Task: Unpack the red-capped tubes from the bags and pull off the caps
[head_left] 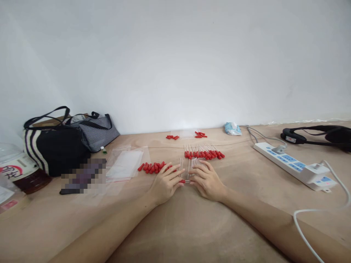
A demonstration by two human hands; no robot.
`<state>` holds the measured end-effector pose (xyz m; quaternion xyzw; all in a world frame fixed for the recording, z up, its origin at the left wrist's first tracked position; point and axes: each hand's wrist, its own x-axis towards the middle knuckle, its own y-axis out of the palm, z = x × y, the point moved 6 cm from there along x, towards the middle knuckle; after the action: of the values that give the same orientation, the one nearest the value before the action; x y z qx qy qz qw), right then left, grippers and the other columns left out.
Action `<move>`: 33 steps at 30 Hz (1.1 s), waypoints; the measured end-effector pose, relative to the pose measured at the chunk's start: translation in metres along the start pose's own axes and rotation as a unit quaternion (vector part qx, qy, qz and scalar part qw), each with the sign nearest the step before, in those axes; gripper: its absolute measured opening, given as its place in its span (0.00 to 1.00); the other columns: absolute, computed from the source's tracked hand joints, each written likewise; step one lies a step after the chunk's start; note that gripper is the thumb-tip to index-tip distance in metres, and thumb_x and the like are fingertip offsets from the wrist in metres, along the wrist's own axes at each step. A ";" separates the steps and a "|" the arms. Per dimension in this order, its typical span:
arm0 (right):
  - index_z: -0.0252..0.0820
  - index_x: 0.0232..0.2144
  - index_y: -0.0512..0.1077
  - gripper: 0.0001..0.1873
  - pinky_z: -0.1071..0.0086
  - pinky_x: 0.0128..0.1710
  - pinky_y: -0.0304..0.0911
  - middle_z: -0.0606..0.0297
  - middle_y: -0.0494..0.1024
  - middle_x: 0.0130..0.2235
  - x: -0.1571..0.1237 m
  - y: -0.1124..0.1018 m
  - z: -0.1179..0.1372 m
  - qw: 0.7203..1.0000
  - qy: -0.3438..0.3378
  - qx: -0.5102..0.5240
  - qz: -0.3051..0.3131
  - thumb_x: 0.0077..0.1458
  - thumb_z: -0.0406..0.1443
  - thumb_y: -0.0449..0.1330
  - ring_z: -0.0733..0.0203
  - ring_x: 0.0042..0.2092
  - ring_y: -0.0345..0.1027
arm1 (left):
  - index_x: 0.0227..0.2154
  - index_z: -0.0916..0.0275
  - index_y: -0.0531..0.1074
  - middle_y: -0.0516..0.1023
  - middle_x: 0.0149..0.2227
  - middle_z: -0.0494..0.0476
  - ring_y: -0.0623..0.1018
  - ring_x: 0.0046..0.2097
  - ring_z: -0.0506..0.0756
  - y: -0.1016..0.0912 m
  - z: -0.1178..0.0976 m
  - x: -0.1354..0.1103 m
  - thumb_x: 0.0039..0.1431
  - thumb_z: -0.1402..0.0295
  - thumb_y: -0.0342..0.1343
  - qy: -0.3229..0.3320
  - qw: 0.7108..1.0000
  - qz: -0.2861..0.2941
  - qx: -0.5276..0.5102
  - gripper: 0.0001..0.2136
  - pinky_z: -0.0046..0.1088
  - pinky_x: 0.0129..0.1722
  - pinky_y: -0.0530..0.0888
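Red-capped tube (185, 180) lies on the bench (192, 226) between the thumbs of a person's left hand (164, 183) and right hand (207, 179). Both hands rest palm down, fingers spread over several clear tubes (189, 166). Whether either grip pinches the tube cannot be told from this distance. Two striped bags (57, 142) stand at far left and a white power strip (293, 164) lies at far right. Flat plastic bags (124, 164) lie left of the hands. A row of capped tubes (204, 153) sits just beyond the fingers, and loose red caps (153, 167) lie beside the left hand.
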<state>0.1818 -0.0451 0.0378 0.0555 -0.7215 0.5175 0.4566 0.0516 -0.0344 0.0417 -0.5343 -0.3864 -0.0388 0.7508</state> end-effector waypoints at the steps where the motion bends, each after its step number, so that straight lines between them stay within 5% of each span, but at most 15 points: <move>1: 0.42 0.30 0.68 0.06 0.56 0.54 0.46 0.64 0.73 0.39 0.000 0.000 0.000 1.000 -0.001 -0.006 0.007 0.55 0.34 0.51 0.61 0.45 0.61 | 0.30 0.59 0.72 0.75 0.43 0.52 0.69 0.50 0.55 0.000 0.000 -0.001 0.58 0.67 0.49 0.001 1.000 0.004 0.000 0.08 0.41 0.53 0.59; 21: 0.42 0.27 0.67 0.06 0.55 0.53 0.42 0.65 0.74 0.38 -0.003 0.000 0.000 0.999 0.000 -0.024 0.028 0.54 0.34 0.51 0.61 0.44 0.62 | 0.27 0.57 0.73 0.74 0.45 0.50 0.66 0.53 0.56 -0.005 -0.002 -0.002 0.57 0.70 0.48 0.010 0.999 0.042 0.003 0.09 0.45 0.55 0.54; 33: 0.41 0.28 0.67 0.09 0.56 0.51 0.45 0.64 0.73 0.39 -0.010 -0.007 -0.006 0.999 0.025 0.012 0.022 0.56 0.34 0.48 0.60 0.43 0.62 | 0.27 0.59 0.71 0.73 0.46 0.50 0.65 0.53 0.56 -0.014 0.002 -0.011 0.58 0.70 0.47 0.012 1.000 -0.007 -0.011 0.09 0.41 0.53 0.60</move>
<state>0.1952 -0.0471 0.0361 0.0321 -0.7045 0.5372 0.4628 0.0358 -0.0424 0.0464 -0.5397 -0.3806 -0.0550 0.7489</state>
